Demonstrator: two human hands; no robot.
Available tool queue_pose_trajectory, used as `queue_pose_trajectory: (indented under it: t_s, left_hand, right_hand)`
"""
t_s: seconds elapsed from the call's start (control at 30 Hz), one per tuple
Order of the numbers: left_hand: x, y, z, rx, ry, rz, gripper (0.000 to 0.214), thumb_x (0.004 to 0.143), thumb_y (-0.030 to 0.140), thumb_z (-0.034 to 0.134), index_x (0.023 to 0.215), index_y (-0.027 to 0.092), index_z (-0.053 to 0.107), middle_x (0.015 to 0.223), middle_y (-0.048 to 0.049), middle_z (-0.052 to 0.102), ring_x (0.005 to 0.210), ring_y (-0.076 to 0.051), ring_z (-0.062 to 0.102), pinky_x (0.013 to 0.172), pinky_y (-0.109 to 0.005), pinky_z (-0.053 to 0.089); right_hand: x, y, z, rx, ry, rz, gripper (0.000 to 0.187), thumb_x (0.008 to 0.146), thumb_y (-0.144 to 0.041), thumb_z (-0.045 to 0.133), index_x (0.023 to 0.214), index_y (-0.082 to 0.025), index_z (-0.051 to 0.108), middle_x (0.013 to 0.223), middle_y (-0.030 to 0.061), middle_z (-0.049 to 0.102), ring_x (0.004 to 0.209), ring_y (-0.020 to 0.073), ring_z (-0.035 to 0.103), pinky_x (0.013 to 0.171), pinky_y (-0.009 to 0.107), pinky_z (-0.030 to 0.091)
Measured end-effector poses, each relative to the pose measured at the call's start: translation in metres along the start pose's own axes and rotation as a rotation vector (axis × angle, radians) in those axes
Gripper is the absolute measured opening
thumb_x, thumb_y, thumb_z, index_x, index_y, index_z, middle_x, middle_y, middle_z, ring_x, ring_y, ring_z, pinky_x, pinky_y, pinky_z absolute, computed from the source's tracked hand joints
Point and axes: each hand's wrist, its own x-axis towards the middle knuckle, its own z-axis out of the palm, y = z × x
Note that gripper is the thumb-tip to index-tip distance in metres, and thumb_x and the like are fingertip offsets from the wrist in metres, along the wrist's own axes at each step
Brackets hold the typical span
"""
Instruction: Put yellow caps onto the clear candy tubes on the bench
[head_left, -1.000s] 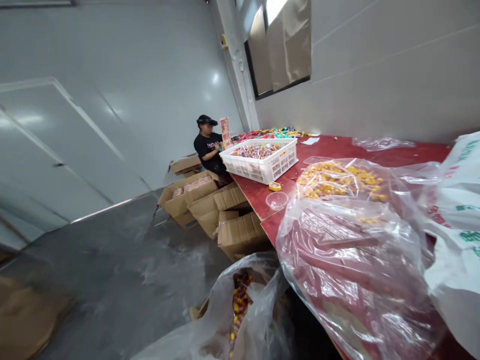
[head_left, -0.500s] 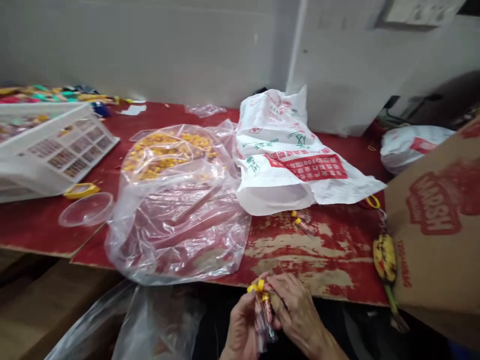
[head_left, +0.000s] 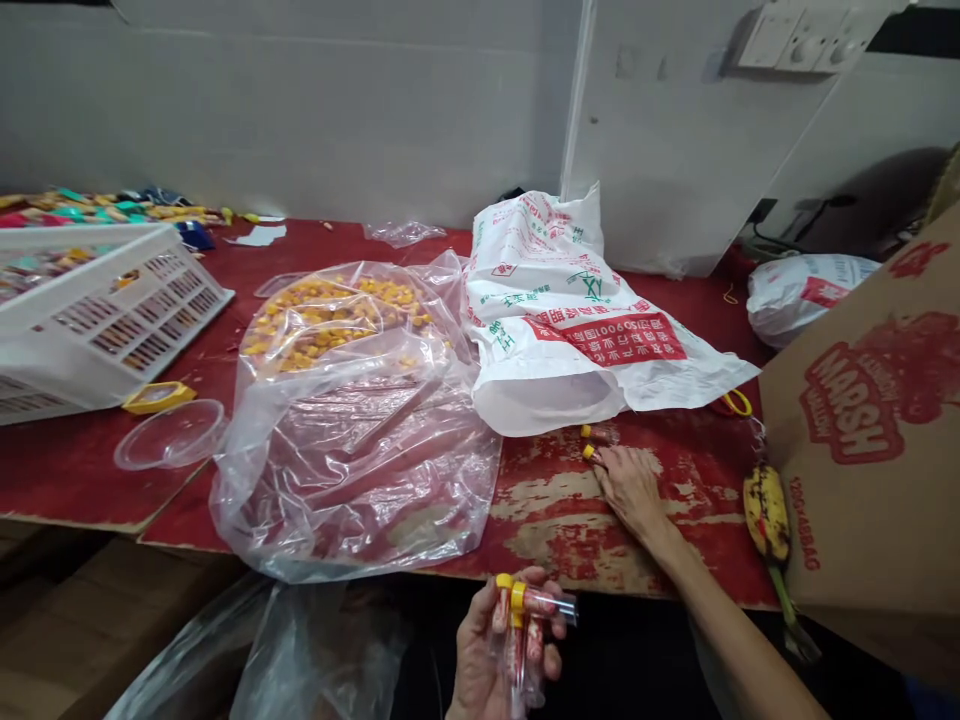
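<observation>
Holding yellow-capped clear tubes (head_left: 521, 625) steady, caps uppermost, the left hand (head_left: 484, 650) curls its fingers snugly around them, while the right hand (head_left: 630, 485) lies open, fingertips just beside a loose capped tube (head_left: 589, 452) on the worn red tabletop (head_left: 559, 530).

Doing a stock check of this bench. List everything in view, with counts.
red table: one, red and chipped, across the view
crate: one, white, left on table
bowl: one, clear, beside crate
plastic bag: one, clear, centre, yellow pieces inside
printed sack: one, white with red, right of bag
cardboard box: one, brown with red print, far right
banana: one, yellow, spotted, beside box
loose tubes: two, yellow-capped, on table
held tubes: several, yellow-capped, in left hand
right hand: one, touching table beside loose tubes
left hand: one, bottom centre, gripping held tubes
</observation>
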Motion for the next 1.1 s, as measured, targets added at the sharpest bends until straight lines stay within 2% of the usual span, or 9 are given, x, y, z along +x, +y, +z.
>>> queue_pose_trajectory:
  t_s: [0.13,0.23,0.3,0.53,0.73,0.8,0.87,1.0,1.1]
  left_hand:
    - [0.007,-0.005,-0.013,-0.010,0.009,-0.062,0.038,0.082,0.044,0.058,0.093,0.010,0.070,0.086,-0.0117,0.069,0.067,-0.023,0.065,0.053,-0.032,0.053]
    - [0.017,-0.011,-0.023,-0.034,0.042,-0.088,0.044,0.081,0.050,0.057,0.086,0.009,0.071,0.071,-0.0104,0.068,0.056,-0.020,0.063,0.048,-0.029,0.048]
    - [0.022,-0.013,-0.026,-0.016,0.074,-0.064,0.046,0.078,0.052,0.059,0.081,0.007,0.071,0.065,-0.0107,0.067,0.056,-0.019,0.063,0.052,-0.027,0.047]
    - [0.025,-0.012,-0.021,0.026,0.023,-0.096,0.051,0.076,0.058,0.058,0.088,0.010,0.071,0.067,-0.0100,0.068,0.065,-0.028,0.067,0.061,-0.034,0.047]
    - [0.030,-0.020,-0.019,-0.039,0.020,-0.042,0.041,0.074,0.048,0.064,0.092,0.011,0.070,0.075,-0.0111,0.068,0.063,-0.027,0.067,0.047,-0.029,0.048]
    - [0.023,-0.018,-0.016,-0.058,0.013,0.005,0.034,0.073,0.040,0.067,0.092,0.012,0.069,0.075,-0.0094,0.067,0.062,-0.024,0.066,0.045,-0.027,0.049]
    - [0.012,-0.013,-0.012,-0.067,0.008,0.054,0.027,0.073,0.032,0.069,0.091,0.013,0.069,0.077,-0.0081,0.066,0.068,-0.023,0.066,0.046,-0.026,0.051]
    - [-0.007,0.003,-0.003,-0.030,0.048,0.093,0.023,0.072,0.023,0.071,0.092,0.014,0.070,0.095,-0.0115,0.068,0.081,-0.024,0.066,0.057,-0.027,0.055]
    - [-0.011,0.008,0.003,-0.033,0.055,0.136,0.021,0.068,0.021,0.075,0.088,0.015,0.071,0.087,-0.0090,0.069,0.081,-0.024,0.066,0.064,-0.029,0.055]
  right_hand:
    - [-0.015,0.000,-0.023,0.207,-0.175,-0.056,0.033,0.093,-0.033,0.035,0.103,-0.020,0.063,0.096,0.0075,0.067,0.086,0.0204,0.061,0.074,0.029,0.042]
    - [-0.016,-0.001,-0.036,-0.040,-0.386,-0.013,0.035,0.091,-0.037,0.037,0.080,-0.023,0.067,0.075,0.0073,0.068,0.071,0.0246,0.064,0.062,0.032,0.040]
    - [-0.013,-0.006,-0.037,-0.207,-0.455,0.005,0.035,0.088,-0.034,0.040,0.071,-0.021,0.067,0.068,0.0100,0.068,0.067,0.0283,0.065,0.057,0.033,0.039]
    - [-0.005,-0.023,-0.023,-0.267,-0.444,-0.010,0.034,0.086,-0.026,0.043,0.068,-0.016,0.070,0.075,0.0167,0.070,0.072,0.0319,0.068,0.058,0.035,0.042]
    - [-0.006,-0.017,-0.024,-0.205,-0.418,0.021,0.035,0.085,-0.025,0.040,0.065,-0.015,0.067,0.071,0.0159,0.069,0.069,0.0283,0.066,0.058,0.032,0.042]
    - [-0.015,-0.019,-0.026,-0.064,-0.373,0.043,0.039,0.088,-0.028,0.035,0.068,-0.017,0.066,0.071,0.0133,0.069,0.069,0.0260,0.065,0.061,0.033,0.043]
    - [-0.030,-0.030,-0.028,0.229,-0.321,0.074,0.040,0.091,-0.033,0.031,0.077,-0.019,0.065,0.076,0.0093,0.069,0.072,0.0229,0.065,0.064,0.032,0.045]
    - [-0.068,-0.074,-0.031,0.859,-0.265,0.178,0.036,0.092,-0.047,0.037,0.100,-0.021,0.060,0.088,0.0048,0.068,0.080,0.0188,0.064,0.069,0.027,0.048]
    - [-0.088,-0.108,-0.034,0.949,-0.215,0.166,0.030,0.091,-0.045,0.043,0.098,-0.021,0.059,0.086,0.0036,0.066,0.077,0.0171,0.063,0.068,0.026,0.048]
